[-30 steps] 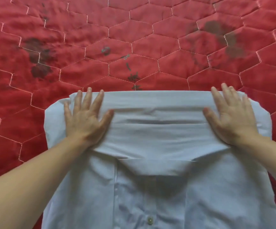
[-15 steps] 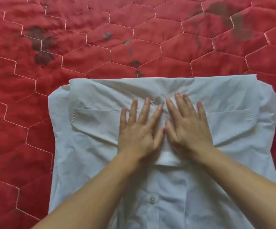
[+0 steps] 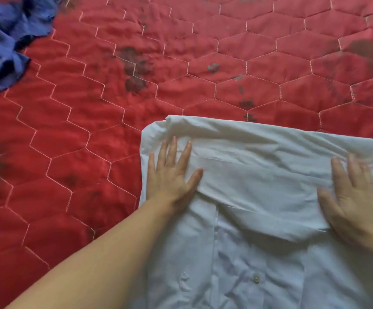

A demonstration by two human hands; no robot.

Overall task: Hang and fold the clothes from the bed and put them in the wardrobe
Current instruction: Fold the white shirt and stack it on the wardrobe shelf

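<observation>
A: Shirt (image 3: 270,197) at 4 o'clock on bed (image 3: 91,130). Left hand (image 3: 172,175) and right hand (image 3: 357,197) flat, fingers straight, pressing fold.

B: Risk: uneven pressure skews fold; 1 creased edge.

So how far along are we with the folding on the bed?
Done: the white shirt lies on the red quilt with its top part folded over. In hand: the left hand and right hand press flat on that fold, near its two ends. Left: the rest of the fold, the crumpled blue garment at the far left, and putting both away; no wardrobe is in view.
</observation>
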